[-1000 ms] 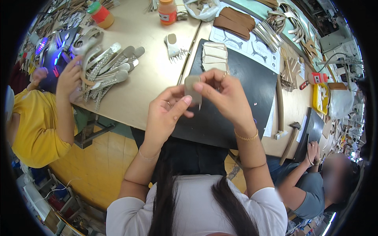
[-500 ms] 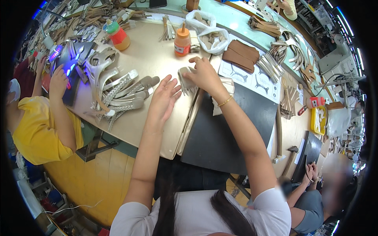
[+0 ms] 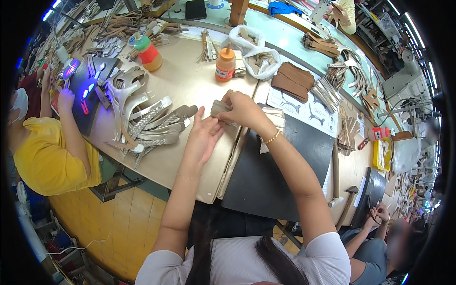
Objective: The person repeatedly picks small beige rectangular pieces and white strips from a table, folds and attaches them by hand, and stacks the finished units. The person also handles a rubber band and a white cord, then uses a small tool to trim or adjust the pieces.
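My right hand (image 3: 243, 110), with a gold bracelet at its wrist, is closed on a small stack of grey-beige leather pieces (image 3: 218, 108) at the table's seam. Close by on the left, my left hand (image 3: 204, 135) is turned partly palm up, its fingers apart and holding nothing. Beyond both hands an orange squeeze bottle (image 3: 225, 65) stands upright. A pile of pale straps (image 3: 159, 124), some braided, lies to the left of my left hand. Pale pieces (image 3: 274, 118) rest at the upper edge of the black mat (image 3: 280, 166) under my right forearm.
Farther back are a green-topped bottle (image 3: 147, 53), white plastic bags (image 3: 256, 57) of small pieces and brown leather pieces (image 3: 292, 81). A hammer (image 3: 350, 194) lies to the right. One person in yellow (image 3: 52, 152) works at left; another person's hands (image 3: 378, 213) are at lower right.
My right hand has closed more around the leather pieces, now lifted and tilted. My left hand has shifted slightly right, nearer to it. The whole view has shifted a little.
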A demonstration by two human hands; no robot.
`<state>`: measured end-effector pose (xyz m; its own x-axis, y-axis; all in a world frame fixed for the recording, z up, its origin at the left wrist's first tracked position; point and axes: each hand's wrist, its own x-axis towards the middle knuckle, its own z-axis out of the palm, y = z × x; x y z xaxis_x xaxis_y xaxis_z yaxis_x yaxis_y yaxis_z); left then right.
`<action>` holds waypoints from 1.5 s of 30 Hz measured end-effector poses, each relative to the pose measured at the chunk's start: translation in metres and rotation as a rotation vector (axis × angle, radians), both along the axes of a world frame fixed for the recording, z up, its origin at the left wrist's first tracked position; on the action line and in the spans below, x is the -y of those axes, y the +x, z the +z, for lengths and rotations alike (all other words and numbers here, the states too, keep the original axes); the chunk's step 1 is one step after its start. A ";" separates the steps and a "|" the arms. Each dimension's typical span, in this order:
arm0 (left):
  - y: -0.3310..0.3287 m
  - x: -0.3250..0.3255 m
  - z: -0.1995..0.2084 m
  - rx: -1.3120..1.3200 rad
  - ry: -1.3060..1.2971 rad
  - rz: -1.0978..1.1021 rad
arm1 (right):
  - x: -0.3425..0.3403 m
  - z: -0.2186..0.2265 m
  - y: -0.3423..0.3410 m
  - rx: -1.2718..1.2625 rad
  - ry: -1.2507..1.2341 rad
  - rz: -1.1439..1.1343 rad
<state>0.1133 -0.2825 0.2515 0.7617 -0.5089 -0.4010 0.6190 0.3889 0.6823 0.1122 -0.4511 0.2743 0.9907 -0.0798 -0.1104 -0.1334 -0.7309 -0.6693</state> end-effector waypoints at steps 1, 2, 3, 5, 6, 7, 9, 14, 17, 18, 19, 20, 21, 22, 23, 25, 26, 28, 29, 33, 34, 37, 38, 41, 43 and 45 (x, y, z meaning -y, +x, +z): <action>-0.006 -0.005 0.001 0.171 0.178 -0.007 | -0.005 0.001 -0.005 0.060 -0.029 0.022; -0.009 -0.009 0.003 0.337 0.358 -0.017 | -0.009 0.003 -0.008 0.084 -0.096 0.063; -0.010 -0.015 0.004 0.527 0.511 -0.070 | -0.012 0.005 -0.011 0.104 -0.161 0.105; -0.008 -0.031 0.007 0.938 0.804 -0.157 | -0.018 0.007 -0.017 0.111 -0.258 0.227; -0.003 -0.035 0.007 1.033 0.858 -0.228 | -0.021 0.008 -0.020 0.072 -0.301 0.244; 0.005 -0.035 0.005 1.165 0.886 -0.272 | -0.023 0.008 -0.023 0.056 -0.343 0.263; 0.018 -0.034 0.002 1.292 0.892 -0.384 | -0.026 0.007 -0.032 0.094 -0.361 0.265; 0.032 -0.028 -0.003 1.299 0.833 -0.483 | -0.033 -0.004 -0.060 0.350 -0.504 0.153; 0.033 -0.021 -0.002 1.313 0.871 -0.478 | -0.035 -0.010 -0.069 0.284 -0.539 0.202; 0.033 -0.019 -0.001 1.298 0.868 -0.484 | -0.036 -0.011 -0.070 0.239 -0.563 0.218; 0.034 -0.017 0.000 1.284 0.867 -0.486 | -0.036 -0.012 -0.070 0.184 -0.502 0.228; 0.035 -0.015 0.001 1.269 0.868 -0.488 | -0.035 -0.013 -0.070 0.279 -0.420 0.135; 0.035 -0.015 0.002 1.269 0.857 -0.475 | -0.035 -0.013 -0.068 0.301 -0.358 0.045; 0.035 -0.014 0.003 1.268 0.846 -0.463 | -0.035 -0.014 -0.067 0.345 -0.300 -0.039; 0.036 -0.013 0.003 1.264 0.842 -0.458 | -0.033 -0.014 -0.066 0.325 -0.084 -0.099; 0.035 -0.011 0.004 1.245 0.856 -0.463 | -0.031 -0.016 -0.065 0.361 0.328 -0.210; 0.034 -0.008 0.003 1.256 0.849 -0.459 | -0.031 -0.017 -0.064 0.304 0.402 -0.217; 0.034 -0.007 0.003 1.298 0.857 -0.467 | -0.034 -0.019 -0.060 0.238 0.530 -0.242; 0.034 -0.005 0.003 1.326 0.843 -0.470 | -0.033 -0.018 -0.062 0.250 0.515 -0.244; 0.037 -0.001 0.002 1.334 0.860 -0.530 | -0.028 -0.003 -0.081 0.422 0.340 -0.212; 0.037 0.000 0.002 1.422 0.883 -0.508 | -0.026 0.004 -0.089 0.468 0.347 -0.202; 0.037 0.002 0.003 1.488 0.935 -0.541 | -0.011 0.022 -0.120 0.533 0.322 -0.293; 0.037 0.004 0.004 1.490 0.949 -0.547 | -0.004 0.024 -0.137 0.551 0.313 -0.327; 0.035 0.005 0.004 1.435 0.985 -0.569 | 0.033 0.020 -0.184 0.617 0.078 -0.463; 0.036 -0.003 0.008 1.297 1.043 -0.575 | 0.073 0.010 -0.211 0.622 -0.271 -0.599; 0.032 -0.012 0.009 0.959 0.798 -0.546 | 0.129 -0.001 -0.226 0.554 -0.273 -0.728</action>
<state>0.1453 -0.2704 0.2606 0.6834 -0.7130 -0.1568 -0.2748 -0.4502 0.8496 -0.1135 -0.5805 0.2735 0.5937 -0.6510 0.4730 -0.3326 -0.7337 -0.5925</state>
